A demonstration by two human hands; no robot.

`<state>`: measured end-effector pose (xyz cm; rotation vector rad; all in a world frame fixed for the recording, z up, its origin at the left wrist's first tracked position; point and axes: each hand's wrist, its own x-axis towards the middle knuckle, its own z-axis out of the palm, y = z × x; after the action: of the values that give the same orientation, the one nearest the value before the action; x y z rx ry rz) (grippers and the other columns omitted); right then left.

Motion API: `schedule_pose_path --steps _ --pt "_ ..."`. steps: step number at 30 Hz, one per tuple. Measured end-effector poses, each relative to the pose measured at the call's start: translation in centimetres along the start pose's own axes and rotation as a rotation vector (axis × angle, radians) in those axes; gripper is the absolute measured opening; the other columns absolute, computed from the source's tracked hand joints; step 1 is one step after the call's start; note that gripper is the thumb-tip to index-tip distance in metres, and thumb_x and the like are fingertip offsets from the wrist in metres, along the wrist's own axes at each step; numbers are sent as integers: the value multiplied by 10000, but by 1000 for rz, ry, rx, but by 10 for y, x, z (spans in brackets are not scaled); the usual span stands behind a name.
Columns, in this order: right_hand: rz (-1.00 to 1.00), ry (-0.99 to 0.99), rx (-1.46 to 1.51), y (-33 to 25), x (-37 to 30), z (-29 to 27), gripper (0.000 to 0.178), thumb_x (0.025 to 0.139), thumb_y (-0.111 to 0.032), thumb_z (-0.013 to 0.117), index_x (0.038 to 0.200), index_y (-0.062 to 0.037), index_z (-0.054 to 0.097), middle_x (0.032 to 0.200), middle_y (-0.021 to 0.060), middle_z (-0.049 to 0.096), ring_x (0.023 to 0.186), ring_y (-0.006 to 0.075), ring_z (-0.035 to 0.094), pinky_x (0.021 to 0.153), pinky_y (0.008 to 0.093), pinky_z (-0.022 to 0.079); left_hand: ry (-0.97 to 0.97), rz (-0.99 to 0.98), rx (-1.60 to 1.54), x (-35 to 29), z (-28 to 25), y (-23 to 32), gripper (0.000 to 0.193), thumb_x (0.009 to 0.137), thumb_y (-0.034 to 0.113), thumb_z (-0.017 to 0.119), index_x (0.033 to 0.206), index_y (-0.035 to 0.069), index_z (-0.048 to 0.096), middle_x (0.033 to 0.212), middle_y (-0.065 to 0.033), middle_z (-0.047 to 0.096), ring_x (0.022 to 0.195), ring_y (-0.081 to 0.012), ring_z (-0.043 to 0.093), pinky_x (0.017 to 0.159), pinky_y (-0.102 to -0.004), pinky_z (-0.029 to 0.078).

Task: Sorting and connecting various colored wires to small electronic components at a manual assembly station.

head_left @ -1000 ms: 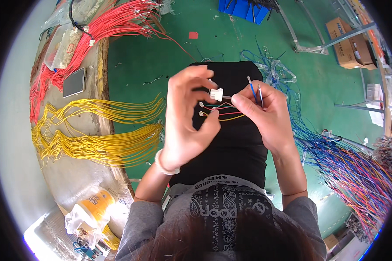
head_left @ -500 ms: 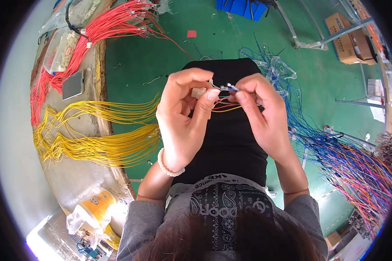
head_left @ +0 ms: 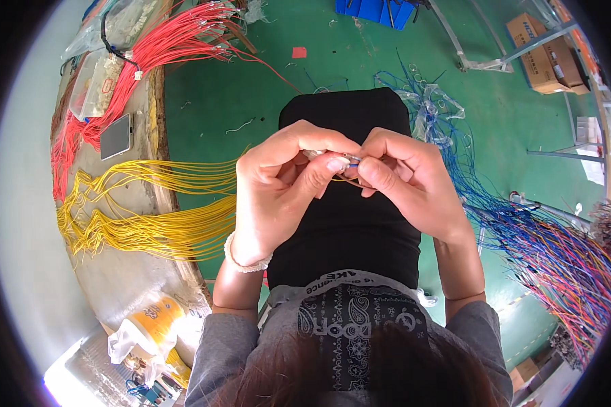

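Above my lap, my left hand is closed around a small whitish connector, with thumb and forefinger pinching its end. My right hand meets it from the right, its thumb and forefinger closed on a thin wire end that looks blue and grey. The fingertips of both hands almost touch at the connector. Below the fingers show short lengths of yellow and reddish wire; where they lead is hidden by my hands. Exactly how the wire end sits against the connector is too small to tell.
On the bench at left lie yellow wires, red wires, a phone and a plastic box of connectors. Blue and multicoloured wires hang at right. A cardboard box stands far right; a black surface lies beneath my hands.
Both hands have come closer together and slightly lower. The wire end in my right hand has moved left against the connector, and my left fingers now cover more of it.
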<state>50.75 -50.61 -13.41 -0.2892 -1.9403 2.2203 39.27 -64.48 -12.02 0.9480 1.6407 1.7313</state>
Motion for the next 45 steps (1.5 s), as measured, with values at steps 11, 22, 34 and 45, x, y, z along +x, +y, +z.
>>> schedule_pose_path --steps 11,22,34,45 --pt "14 211 101 6 3 17 99 866 -52 630 924 -8 563 871 -5 513 766 48 472 687 195 394 231 -38 -104 -11 11 -6 141 922 35 554 1046 -26 581 814 -20 589 626 -11 460 535 -151 380" --pt "-21 319 111 2 3 12 55 842 -33 642 853 2 601 846 14 533 793 84 474 726 230 381 299 -147 -292 -9 8 -2 168 921 44 556 1069 -29 524 842 -91 638 613 -84 539 513 -177 422" --pt "-216 368 -91 5 2 22 124 779 108 648 867 23 625 859 32 509 734 67 473 615 189 375 363 -94 -59 -7 0 -11 148 951 165 543 920 21 546 710 -14 560 535 -31 495 435 -152 344" --pt "-255 350 -285 3 -3 26 147 757 95 672 856 -13 656 838 16 517 665 33 450 529 176 329 372 -83 -198 -9 10 -13 177 964 191 520 906 24 525 613 -26 555 451 -28 427 397 -164 310"
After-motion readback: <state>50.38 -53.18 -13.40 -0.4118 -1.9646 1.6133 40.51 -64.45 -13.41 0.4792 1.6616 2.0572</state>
